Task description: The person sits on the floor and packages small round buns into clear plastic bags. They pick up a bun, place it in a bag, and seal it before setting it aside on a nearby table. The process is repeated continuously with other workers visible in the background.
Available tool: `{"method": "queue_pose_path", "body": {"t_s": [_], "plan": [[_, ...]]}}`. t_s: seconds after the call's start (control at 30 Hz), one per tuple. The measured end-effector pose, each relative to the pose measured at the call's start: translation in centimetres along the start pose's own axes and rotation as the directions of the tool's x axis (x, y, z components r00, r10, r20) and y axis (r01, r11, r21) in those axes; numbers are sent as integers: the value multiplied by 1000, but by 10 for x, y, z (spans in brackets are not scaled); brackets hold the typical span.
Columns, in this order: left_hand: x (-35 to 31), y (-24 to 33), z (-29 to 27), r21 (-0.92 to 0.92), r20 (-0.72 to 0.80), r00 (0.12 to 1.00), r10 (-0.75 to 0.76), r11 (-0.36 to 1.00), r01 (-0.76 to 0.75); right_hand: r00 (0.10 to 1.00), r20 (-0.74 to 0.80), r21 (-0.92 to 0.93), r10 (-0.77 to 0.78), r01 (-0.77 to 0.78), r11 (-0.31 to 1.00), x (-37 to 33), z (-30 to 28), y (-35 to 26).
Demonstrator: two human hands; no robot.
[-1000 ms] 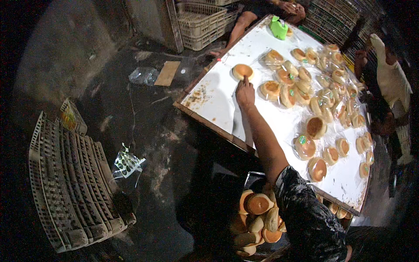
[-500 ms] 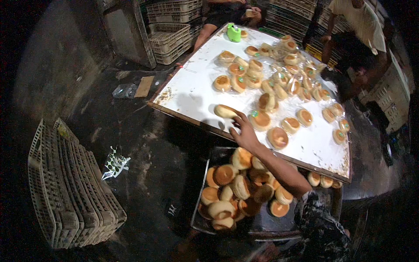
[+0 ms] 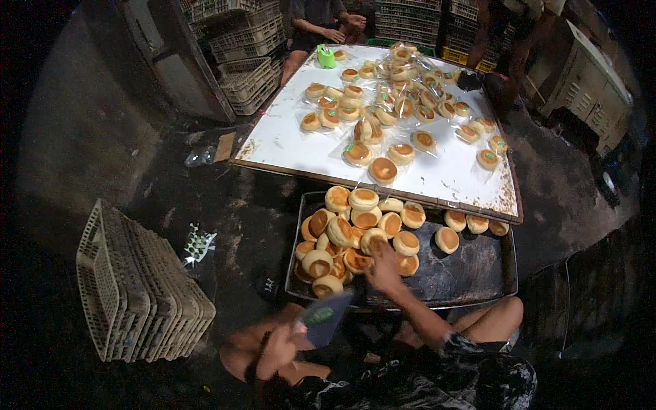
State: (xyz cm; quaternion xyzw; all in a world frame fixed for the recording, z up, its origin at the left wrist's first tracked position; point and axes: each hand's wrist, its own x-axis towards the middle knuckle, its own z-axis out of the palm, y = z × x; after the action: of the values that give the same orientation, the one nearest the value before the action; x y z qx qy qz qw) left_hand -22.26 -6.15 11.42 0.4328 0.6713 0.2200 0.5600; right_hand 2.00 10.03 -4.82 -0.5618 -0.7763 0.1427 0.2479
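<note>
Reaching into a dark metal tray of round golden-topped buns, my right hand has its fingers on a bun among the pile. The fingertips partly cover that bun. Lower and to the left, above my leg, my left hand grips a flat dark sheet with a green mark on it. The sheet is blurred, so its exact kind is unclear. Most buns crowd the tray's left half; a loose bun sits apart to the right, and several line the far right edge.
Beyond the tray stands a white table with many buns in clear bags and a green tape dispenser. Stacked plastic crates are on the floor at left. Another person's hands show at the far side.
My right hand has drawn back from the table to the tray. The pale bun it reached for is gone from that spot. My left hand has come into view with the dark sheet.
</note>
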Motion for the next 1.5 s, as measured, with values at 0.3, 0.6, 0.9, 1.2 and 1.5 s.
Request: {"method": "queue_pose_path", "body": {"t_s": [0.3,0.6,0.9,1.2,1.5], "plan": [[0,-165,10,-637,-635,761,-133,648,-418,992,123,-312,18,21,950,-9,66,26],[76,-213,46,-669,-567,738,-365,727,-155,951,-165,-449,260,-307,839,-82,26,126],[97,-215,84,-961,-195,981,12,199,-194,887,-185,-228,424,-458,859,-82,-49,105],[87,-155,110,-912,-151,985,-84,395,-106,994,107,-461,19,33,887,24,79,56],[85,-176,125,-729,-75,979,-189,680,76,995,53,-539,88,-46,841,-20,34,150]]}}
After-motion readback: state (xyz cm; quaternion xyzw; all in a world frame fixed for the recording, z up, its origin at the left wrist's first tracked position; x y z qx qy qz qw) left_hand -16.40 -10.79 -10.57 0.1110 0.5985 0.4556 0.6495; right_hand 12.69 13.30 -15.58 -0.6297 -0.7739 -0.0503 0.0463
